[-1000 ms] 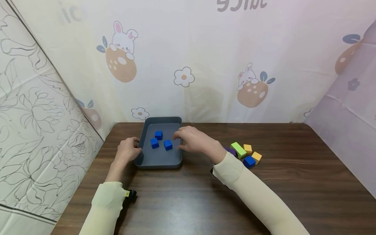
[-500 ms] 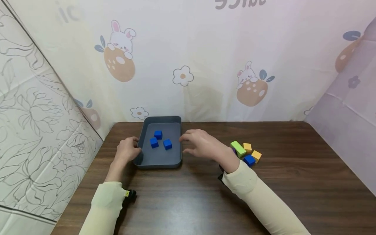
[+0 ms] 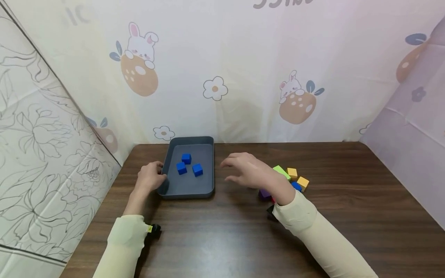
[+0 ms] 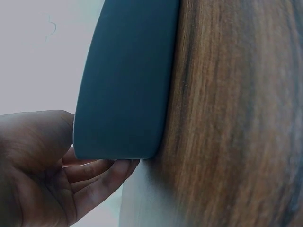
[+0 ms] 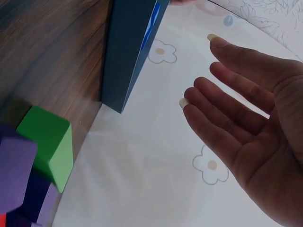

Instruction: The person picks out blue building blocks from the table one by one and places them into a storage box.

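At the near left corner of a dark grey tray (image 3: 187, 195), my left hand (image 3: 149, 178) holds the wall, thumb over the rim and fingers against the outer side. Three blue cubes, a back one (image 3: 186, 158), a left one (image 3: 181, 168) and a right one (image 3: 197, 170), lie apart from the hands inside the tray. My right hand (image 3: 251, 172) hovers to the right of the tray. Its fingers are loosely bent, and the right wrist view shows nothing between thumb and fingers.
Under and beyond the right forearm lie loose blocks: a green block (image 3: 281, 171), two yellow cubes (image 3: 292, 173), a blue block (image 3: 296, 185), a purple block (image 3: 265, 194) and a sliver of red (image 3: 273, 200). A patterned cloth (image 3: 243, 96) hangs behind the wooden table (image 3: 208, 239).
My right hand has drawn back to the right, from over the tray's right rim to beside it. The left hand stays at the tray; the three cubes in it have not moved.
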Demonstrator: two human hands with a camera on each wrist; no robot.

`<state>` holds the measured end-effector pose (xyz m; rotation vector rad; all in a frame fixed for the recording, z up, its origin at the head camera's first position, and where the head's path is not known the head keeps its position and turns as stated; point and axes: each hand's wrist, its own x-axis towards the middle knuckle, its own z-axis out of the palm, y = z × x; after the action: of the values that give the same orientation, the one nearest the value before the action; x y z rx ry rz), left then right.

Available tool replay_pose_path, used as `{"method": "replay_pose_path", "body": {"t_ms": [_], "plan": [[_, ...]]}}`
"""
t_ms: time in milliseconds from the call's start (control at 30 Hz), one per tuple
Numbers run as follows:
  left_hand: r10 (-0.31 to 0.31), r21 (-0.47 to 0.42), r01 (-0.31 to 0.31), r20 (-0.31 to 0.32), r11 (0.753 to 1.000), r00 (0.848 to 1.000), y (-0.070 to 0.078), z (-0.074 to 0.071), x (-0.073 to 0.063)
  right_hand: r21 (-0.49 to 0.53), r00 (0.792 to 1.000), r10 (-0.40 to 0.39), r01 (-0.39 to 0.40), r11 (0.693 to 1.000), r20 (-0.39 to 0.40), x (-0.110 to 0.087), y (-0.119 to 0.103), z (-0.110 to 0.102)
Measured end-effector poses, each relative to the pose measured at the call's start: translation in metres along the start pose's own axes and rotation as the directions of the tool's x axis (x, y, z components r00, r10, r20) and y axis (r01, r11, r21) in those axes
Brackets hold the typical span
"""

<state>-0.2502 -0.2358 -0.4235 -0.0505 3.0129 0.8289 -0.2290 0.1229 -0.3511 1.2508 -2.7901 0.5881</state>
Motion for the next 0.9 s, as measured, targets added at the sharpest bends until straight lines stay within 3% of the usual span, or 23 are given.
{"method": "replay_pose_path", "body": {"t_ms": [500,900], "plan": [[-0.004,-0.001,0.004,-0.004,1.0,1.0,0.0,0.001,0.0,-0.03,0.997,-0.027,0.025,0.999,-0.078,-0.027,0.004,-0.018],[-0.02,-0.001,0.02,0.005,1.0,1.0,0.001,0.001,-0.001,-0.048,0.996,0.034,-0.038,0.998,-0.087,-0.062,0.015,-0.033]]}}
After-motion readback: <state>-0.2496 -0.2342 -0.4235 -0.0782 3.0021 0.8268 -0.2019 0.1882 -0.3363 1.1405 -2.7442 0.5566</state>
